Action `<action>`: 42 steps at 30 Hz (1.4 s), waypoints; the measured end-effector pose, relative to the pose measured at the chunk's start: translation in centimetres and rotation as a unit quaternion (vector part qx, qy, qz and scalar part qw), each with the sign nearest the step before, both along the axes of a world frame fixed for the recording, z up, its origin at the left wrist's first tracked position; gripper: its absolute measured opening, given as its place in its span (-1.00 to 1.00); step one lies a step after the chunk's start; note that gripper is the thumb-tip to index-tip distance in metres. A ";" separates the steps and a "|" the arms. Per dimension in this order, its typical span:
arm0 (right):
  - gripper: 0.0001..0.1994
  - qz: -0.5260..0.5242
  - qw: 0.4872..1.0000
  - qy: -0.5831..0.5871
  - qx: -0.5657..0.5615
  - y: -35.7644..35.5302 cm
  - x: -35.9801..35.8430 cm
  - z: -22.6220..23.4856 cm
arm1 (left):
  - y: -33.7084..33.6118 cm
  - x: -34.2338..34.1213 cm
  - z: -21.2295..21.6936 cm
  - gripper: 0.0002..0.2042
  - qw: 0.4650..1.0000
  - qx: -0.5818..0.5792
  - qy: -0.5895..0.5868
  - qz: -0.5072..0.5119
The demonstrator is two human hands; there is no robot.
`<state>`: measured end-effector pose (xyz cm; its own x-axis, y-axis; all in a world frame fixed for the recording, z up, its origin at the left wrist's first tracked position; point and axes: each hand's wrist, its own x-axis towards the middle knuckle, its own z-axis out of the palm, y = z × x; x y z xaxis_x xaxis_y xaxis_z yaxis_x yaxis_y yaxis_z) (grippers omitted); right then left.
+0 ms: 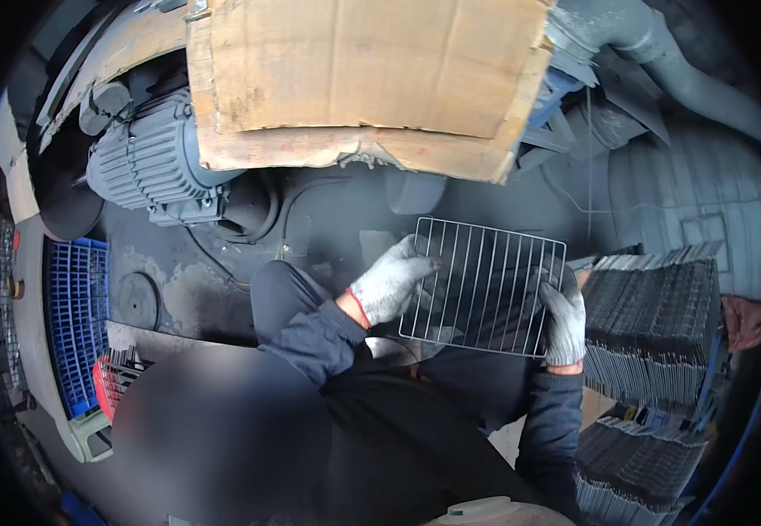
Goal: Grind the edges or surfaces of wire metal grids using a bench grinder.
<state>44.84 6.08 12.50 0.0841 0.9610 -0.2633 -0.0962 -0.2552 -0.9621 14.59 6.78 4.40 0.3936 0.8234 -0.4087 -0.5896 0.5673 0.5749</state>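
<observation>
Wire grid rack (483,287): gloved left hand (395,279) and right hand (563,317), grip closed on opposite side edges. Seemed light, stiff; outer frame looked the best hold.

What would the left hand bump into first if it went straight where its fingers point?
The left hand would meet the wire rack first; its fingers hold the rack's left edge. Depth beyond that is unclear.
</observation>
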 end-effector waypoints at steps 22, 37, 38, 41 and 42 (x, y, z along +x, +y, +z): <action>-0.73 0.153 0.985 0.063 0.045 -1.7 -6.3 -5.8 | -8.1 -6.1 1.5 -0.79 0.888 0.239 0.358 0.162; -0.81 0.166 0.985 0.043 0.005 7.3 -11.1 -16.1 | -2.5 -9.1 -10.3 -0.82 0.858 0.121 0.459 0.196; -0.80 0.176 0.984 0.038 -0.013 7.3 -11.7 -17.5 | -2.7 -10.3 -10.2 -0.80 0.870 0.100 0.440 0.200; -0.72 0.296 0.949 -0.094 -0.062 7.0 -12.4 -15.8 | -4.0 -13.4 -4.5 -0.76 0.929 -0.030 0.321 0.181; -0.72 0.309 0.944 -0.104 -0.058 7.0 -13.0 -14.2 | -4.4 -14.9 -2.4 -0.78 0.953 -0.070 0.266 0.128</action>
